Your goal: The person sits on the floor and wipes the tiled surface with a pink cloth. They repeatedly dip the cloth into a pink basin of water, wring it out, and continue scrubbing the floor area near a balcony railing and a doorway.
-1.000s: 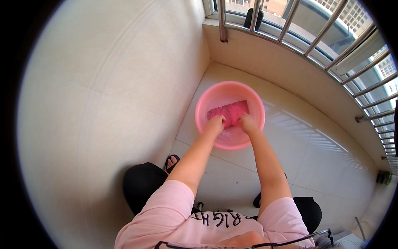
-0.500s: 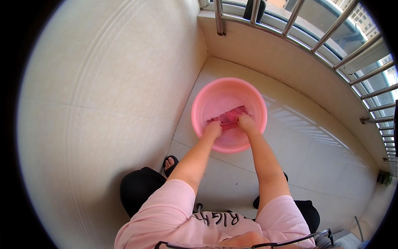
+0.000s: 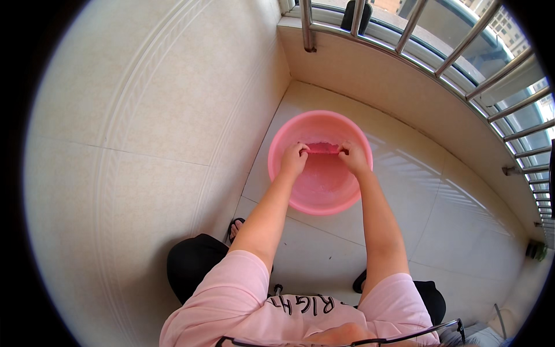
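No packages, labels, signs or screens show anywhere in the scene. The nearest thing to lettering is a row of dark printed characters across the chest of the person's pink T-shirt [image 3: 300, 309], at the near edge of the view, between the two short sleeves; the print runs in a single curved line, dark on pale pink, and reads upside down from the head camera. The tiled wall on the left, the floor tiles and the far railing carry no marking of any kind.
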### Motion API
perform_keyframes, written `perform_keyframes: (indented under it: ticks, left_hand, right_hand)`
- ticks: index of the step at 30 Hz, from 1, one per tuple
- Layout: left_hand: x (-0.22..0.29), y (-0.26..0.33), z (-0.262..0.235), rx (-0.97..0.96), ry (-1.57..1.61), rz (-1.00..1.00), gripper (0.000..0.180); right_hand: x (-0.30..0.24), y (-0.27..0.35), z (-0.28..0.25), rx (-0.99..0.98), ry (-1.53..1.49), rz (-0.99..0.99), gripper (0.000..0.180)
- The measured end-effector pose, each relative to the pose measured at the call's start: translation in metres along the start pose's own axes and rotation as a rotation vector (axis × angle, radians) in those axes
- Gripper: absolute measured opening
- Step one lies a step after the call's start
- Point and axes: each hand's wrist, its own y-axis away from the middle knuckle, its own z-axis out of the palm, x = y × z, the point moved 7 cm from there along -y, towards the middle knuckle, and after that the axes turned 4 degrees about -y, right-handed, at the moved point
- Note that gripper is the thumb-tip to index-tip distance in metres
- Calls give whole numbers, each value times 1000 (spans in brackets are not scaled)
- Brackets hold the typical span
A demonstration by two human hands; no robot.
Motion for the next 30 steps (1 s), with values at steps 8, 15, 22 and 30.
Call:
perform_keyframes:
  ticks: [8,15,22,30]
  left_hand:
    - [-45,32,35,-291,-166,-179,20]
    - [-72,41,56,-138,-180,-527,57]
    - [-111,37,104,72,817,-769,55]
    - [-49,32,103,-334,1573,-824,38]
  right_hand:
    - [18,14,31,-127,381,3,34]
    - [44,20,86,-443,565,50,59]
    - [73,1,100,169,-34,267,46]
    - [-43,52,105,76,-456,366,24]
